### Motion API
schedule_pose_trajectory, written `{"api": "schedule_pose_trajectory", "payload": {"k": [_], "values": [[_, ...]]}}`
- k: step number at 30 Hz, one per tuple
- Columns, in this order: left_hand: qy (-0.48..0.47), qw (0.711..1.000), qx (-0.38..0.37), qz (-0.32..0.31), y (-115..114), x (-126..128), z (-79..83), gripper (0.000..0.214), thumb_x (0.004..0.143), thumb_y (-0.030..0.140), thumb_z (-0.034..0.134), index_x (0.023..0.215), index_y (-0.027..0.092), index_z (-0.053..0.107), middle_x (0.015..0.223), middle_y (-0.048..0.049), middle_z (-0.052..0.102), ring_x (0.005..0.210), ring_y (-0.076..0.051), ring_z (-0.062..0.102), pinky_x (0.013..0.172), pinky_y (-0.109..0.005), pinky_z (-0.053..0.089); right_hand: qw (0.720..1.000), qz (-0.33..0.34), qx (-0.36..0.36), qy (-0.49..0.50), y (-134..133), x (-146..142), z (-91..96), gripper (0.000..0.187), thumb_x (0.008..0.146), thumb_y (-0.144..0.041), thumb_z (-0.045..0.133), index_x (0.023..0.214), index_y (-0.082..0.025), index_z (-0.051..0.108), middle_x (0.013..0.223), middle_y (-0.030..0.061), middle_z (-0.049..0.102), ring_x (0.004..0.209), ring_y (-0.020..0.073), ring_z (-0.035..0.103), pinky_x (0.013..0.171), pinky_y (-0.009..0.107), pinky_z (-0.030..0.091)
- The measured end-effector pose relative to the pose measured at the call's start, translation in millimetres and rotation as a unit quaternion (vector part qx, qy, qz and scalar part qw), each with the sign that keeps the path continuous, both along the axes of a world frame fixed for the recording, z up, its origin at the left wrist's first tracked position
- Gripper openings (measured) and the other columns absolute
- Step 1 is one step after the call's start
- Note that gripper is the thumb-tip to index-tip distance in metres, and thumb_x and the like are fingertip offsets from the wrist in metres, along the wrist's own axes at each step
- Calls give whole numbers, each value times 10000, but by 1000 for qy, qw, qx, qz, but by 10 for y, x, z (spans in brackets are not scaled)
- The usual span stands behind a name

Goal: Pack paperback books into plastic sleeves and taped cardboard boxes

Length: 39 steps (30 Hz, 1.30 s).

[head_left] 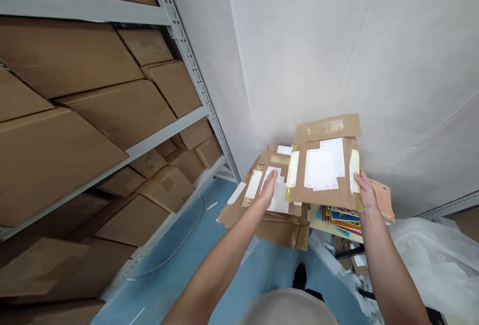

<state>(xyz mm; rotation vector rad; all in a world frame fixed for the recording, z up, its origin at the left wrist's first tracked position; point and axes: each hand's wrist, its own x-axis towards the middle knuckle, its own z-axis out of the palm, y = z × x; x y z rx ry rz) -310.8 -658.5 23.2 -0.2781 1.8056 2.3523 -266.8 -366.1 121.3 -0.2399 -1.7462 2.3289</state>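
Observation:
My right hand (364,190) grips the right edge of a flattened cardboard box (325,195) with white labels and yellowish tape, held tilted above a pile. My left hand (270,186) rests flat, fingers stretched out, on a stack of flattened cardboard boxes (262,215) leaning in the corner on the floor. Under the held box lie colourful printed books or packs (342,218).
A metal shelf rack (194,73) filled with large brown cartons (112,110) runs along the left. White walls (318,46) meet in the corner ahead. The blue floor (187,265) has a cable on it. White plastic sheeting (437,260) lies at the right.

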Motion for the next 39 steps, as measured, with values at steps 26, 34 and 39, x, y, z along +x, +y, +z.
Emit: {"api": "schedule_pose_trajectory", "payload": {"k": [26, 34, 39], "values": [[580, 495, -328, -557, 2414, 1677, 979, 305, 958, 340, 405, 1025, 208, 672, 888, -65, 729, 795, -215, 662, 712, -286, 458, 798, -481, 360, -54, 1387, 4286, -267, 692, 778, -498, 697, 1385, -309, 424, 1462, 118, 437, 1308, 299, 465, 1029, 504, 431], [623, 348, -331, -617, 4053, 2580, 683, 279, 957, 288, 409, 924, 207, 674, 798, -57, 718, 741, -213, 654, 721, -303, 442, 781, -589, 175, -115, 2114, 5294, -827, 391, 779, -554, 669, 999, -245, 578, 1122, 115, 667, 1059, 262, 636, 861, 439, 537], [624, 299, -319, -648, 4889, 3041, 592, 253, 959, 254, 423, 930, 215, 672, 754, -41, 705, 716, -211, 654, 701, -304, 438, 751, -630, 111, -163, 2585, 5794, -967, 395, 734, -524, 706, 962, -245, 545, 994, 80, 678, 968, 241, 647, 769, 381, 526]]}}
